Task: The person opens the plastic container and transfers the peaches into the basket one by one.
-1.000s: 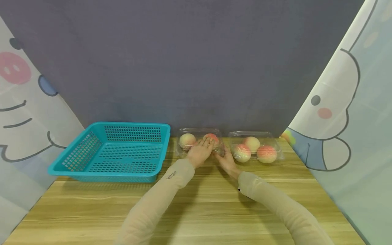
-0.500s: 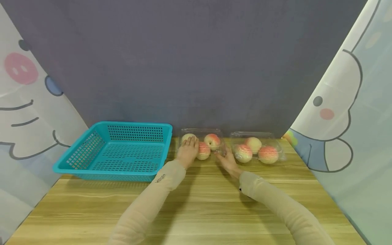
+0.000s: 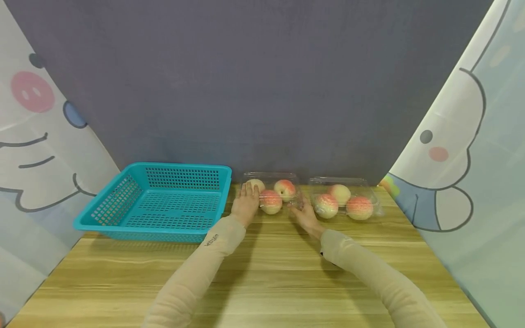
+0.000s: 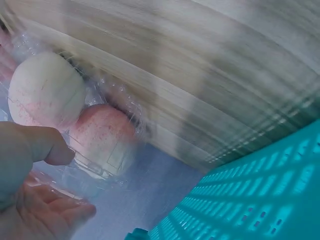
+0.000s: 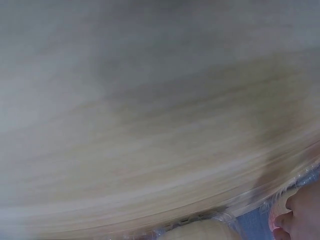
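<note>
Two clear plastic clamshell boxes of peaches stand along the back of the table. The left box (image 3: 267, 179) shows three peaches; the front one (image 3: 271, 202) is in its middle. My left hand (image 3: 244, 203) lies against its left end with fingers straight. The left wrist view shows that thumb (image 4: 52, 146) stretched out beside the peaches under plastic. At the box's right end my right hand (image 3: 305, 217) holds the front corner, thumb in front and fingers along the side. The right box (image 3: 357, 182), also with three peaches, stands just beyond that hand.
A turquoise slotted basket (image 3: 176, 212) stands left of my left hand, its side close to the left box. A dark grey panel (image 3: 262, 86) rises directly behind the boxes. The wooden table (image 3: 279, 278) extends toward me, with printed cloths at both sides.
My left hand has slid leftward across the left box, from above its right and middle peaches to its left end. The right hand stays at the right end, and the boxes look unmoved.
</note>
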`<state>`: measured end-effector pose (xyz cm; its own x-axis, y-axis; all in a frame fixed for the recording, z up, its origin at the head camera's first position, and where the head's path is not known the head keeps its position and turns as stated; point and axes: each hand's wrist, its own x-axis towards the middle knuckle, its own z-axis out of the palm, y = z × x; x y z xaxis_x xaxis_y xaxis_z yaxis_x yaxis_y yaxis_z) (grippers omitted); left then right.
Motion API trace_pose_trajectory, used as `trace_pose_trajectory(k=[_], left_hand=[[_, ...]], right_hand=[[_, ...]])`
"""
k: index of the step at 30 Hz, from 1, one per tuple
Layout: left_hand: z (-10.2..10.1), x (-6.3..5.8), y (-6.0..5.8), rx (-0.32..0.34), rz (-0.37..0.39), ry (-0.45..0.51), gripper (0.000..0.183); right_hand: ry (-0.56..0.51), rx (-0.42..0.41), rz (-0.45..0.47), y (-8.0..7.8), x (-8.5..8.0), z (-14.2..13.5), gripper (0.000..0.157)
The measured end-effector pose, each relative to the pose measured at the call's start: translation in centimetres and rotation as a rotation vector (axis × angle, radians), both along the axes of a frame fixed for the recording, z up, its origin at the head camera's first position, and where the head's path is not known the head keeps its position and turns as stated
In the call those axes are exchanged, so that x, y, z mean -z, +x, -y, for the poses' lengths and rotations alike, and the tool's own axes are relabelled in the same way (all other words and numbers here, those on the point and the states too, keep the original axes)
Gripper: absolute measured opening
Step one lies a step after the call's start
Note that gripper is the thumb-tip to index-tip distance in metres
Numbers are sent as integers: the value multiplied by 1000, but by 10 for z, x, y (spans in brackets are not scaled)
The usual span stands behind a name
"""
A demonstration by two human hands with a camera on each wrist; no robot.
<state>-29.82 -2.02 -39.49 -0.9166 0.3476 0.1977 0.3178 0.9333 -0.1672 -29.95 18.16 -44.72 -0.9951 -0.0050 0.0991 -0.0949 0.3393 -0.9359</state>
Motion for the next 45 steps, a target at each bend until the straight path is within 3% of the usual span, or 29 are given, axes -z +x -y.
trace_pose_trajectory(k=[7,12,25,38,45], left_hand=[[-1,-1,0,15,-40,-31,41],[-1,-1,-2,21,-47,-51,39],[-4,-6,-8,2,110,-110,45],[-3,-11,-7,13,154,-112,48],[0,-20,-10,60,129,-128,52]], right_hand=[[-30,-45,2,-3,1,-1,75],[2,-32,26,-2,1,-2,77],[-83,-35,-8,-1,1,0,72],[-107,-66,1,-2,4,-2,73],[-99,-74,20,-1,-2,-1,73]])
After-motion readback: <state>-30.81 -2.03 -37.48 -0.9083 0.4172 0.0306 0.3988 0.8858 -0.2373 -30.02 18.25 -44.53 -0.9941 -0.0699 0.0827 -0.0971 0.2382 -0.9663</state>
